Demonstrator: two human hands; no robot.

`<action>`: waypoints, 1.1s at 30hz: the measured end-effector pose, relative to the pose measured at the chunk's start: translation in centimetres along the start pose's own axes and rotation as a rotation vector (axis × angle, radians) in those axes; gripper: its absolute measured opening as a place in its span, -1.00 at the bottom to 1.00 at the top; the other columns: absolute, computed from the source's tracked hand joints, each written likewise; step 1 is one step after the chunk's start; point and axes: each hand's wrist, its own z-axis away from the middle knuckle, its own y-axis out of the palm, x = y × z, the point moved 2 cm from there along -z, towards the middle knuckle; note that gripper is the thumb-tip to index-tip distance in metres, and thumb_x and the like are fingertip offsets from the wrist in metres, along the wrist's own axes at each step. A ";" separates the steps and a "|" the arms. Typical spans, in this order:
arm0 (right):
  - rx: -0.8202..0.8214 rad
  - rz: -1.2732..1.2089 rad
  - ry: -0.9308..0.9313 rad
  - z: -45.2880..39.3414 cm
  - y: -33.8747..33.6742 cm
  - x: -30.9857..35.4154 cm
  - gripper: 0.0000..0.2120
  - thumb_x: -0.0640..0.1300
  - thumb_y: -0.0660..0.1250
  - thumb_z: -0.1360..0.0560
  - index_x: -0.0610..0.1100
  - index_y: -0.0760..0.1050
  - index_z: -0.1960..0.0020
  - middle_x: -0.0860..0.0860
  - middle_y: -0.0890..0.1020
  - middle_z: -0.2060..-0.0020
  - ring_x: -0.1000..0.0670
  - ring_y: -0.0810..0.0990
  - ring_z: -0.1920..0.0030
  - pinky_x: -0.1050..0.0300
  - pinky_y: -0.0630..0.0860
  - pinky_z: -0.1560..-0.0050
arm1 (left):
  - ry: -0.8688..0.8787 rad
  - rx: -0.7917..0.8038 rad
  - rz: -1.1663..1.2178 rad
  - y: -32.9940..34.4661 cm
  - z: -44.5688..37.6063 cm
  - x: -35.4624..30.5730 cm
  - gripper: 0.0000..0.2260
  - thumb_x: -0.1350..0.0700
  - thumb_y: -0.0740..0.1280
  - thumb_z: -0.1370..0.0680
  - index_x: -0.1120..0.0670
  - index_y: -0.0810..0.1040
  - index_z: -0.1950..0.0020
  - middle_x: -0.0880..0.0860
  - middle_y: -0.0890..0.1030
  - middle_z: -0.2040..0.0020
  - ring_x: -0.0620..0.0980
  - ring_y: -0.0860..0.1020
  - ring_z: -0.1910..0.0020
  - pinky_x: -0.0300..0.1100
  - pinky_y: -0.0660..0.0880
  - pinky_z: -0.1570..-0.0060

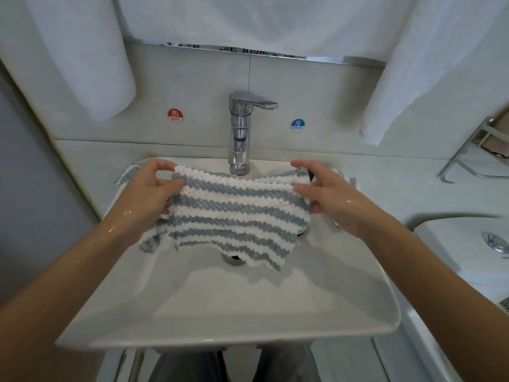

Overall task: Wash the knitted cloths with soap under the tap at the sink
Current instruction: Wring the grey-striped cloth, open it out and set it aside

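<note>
Drain (pixel 234 257) half hidden under striped cloth (pixel 234 213); your left hand (pixel 148 194) and right hand (pixel 330 199) pinched its edges, spread below tap (pixel 240 133).

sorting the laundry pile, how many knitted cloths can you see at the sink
2 for certain. One grey-and-white striped knitted cloth is held stretched over the white ceramic basin by both hands. A second striped knitted cloth lies on the basin's rear left rim, mostly behind the left hand. More may be hidden behind the right hand.

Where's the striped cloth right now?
In the head view the striped knitted cloth is stretched over the sink, below the tap, gripped at its far corners by the left hand and right hand.
</note>
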 end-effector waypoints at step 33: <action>-0.039 -0.071 -0.098 1.0 0.1 0.0 -0.77 -0.16 0.36 -0.54 0.11 0.55 -0.13 -0.12 0.60 0.19 -0.04 0.62 0.13 0.05 0.62 -0.01 | 0.106 -0.028 0.043 -1.0 0.4 0.4 -0.74 0.26 0.26 -0.60 -0.03 0.62 0.16 -0.10 0.57 0.36 -0.12 0.48 0.37 -0.37 0.41 0.48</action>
